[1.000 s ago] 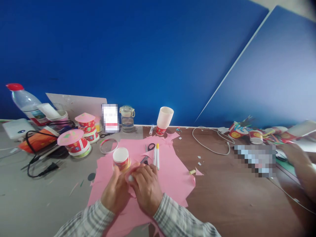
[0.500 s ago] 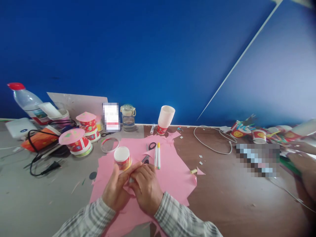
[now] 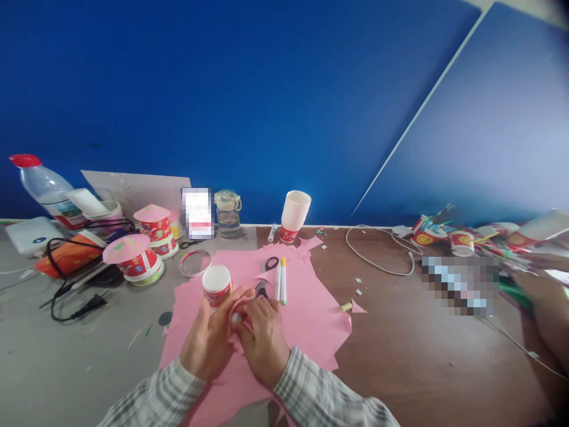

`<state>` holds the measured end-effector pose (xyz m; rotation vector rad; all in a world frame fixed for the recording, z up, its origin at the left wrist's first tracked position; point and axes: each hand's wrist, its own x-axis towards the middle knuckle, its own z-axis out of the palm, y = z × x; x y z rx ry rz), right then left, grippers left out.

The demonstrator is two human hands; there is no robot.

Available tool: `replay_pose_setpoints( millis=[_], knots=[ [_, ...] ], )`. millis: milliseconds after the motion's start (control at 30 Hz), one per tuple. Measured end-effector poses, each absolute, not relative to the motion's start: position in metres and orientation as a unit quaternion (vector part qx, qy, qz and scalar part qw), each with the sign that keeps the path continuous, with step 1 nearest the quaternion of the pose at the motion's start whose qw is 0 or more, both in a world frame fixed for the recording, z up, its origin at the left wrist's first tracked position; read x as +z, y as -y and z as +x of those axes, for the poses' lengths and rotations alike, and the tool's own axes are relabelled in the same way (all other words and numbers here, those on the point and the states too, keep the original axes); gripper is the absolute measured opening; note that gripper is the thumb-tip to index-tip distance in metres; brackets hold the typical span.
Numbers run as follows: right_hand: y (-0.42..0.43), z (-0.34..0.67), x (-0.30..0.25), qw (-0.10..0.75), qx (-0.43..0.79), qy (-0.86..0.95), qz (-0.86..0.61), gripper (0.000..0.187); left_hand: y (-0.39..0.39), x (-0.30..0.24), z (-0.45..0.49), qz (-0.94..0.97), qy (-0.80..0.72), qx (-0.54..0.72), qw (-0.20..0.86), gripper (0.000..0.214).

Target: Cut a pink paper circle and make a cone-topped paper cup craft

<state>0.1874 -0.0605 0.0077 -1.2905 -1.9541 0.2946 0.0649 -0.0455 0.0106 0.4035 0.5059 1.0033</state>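
My left hand (image 3: pixel 208 338) cups a piece of pink paper (image 3: pixel 239 303), its fingers closed around it. Over that paper my right hand (image 3: pixel 265 341) bends its fingers and pinches a small white object (image 3: pixel 236 318); most of it is covered, so its kind cannot be made out. Just beyond my left fingertips stands a short paper cup (image 3: pixel 217 280) with a white top and red print. Beneath both hands spreads a large pink paper sheet (image 3: pixel 306 332). Scissors (image 3: pixel 272 262) and two markers (image 3: pixel 283 281) lie on it, past my right hand.
On the left are cup models with pink paper tops (image 3: pixel 125 249), a black plug (image 3: pixel 91 305) and a bottle (image 3: pixel 48 196). A water jar (image 3: pixel 228 216) and stacked cups (image 3: pixel 296 213) stand by the blue wall. At right, a white cable (image 3: pixel 377 270) and another person's arm (image 3: pixel 549 314).
My left fingers have curled up, and the pink paper and small white object between my hands show more. The whole view has shifted slightly.
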Motion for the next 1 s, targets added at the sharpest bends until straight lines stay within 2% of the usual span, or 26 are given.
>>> replay_pose_setpoints(
  millis=[200, 433, 567, 733, 867, 1000],
  knots=[
    [0.061, 0.196, 0.014, 0.305, -0.009, 0.828, -0.470, 0.007, 0.047, 0.009, 0.065, 0.210, -0.238, 0.520, 0.793, 0.059],
    [0.059, 0.197, 0.015, 0.267, -0.015, 0.846, -0.461, 0.010, 0.045, 0.002, 0.074, 0.229, -0.327, 0.520, 0.755, 0.039],
    [0.060, 0.198, 0.014, 0.290, 0.027, 0.836, -0.465, 0.003, 0.041, 0.004, 0.075, 0.193, -0.334, 0.533, 0.753, 0.031],
    [0.058, 0.201, 0.012, 0.359, 0.115, 0.794, -0.477, 0.009, 0.039, 0.005, 0.071, 0.164, -0.305, 0.494, 0.797, 0.030],
    [0.055, 0.206, 0.017, 0.431, 0.192, 0.742, -0.476, 0.015, 0.037, 0.004, 0.068, 0.140, -0.313, 0.505, 0.792, 0.028],
    [0.056, 0.207, 0.021, 0.425, 0.165, 0.759, -0.465, 0.017, 0.037, 0.003, 0.069, 0.139, -0.301, 0.511, 0.793, 0.028]
  ],
)
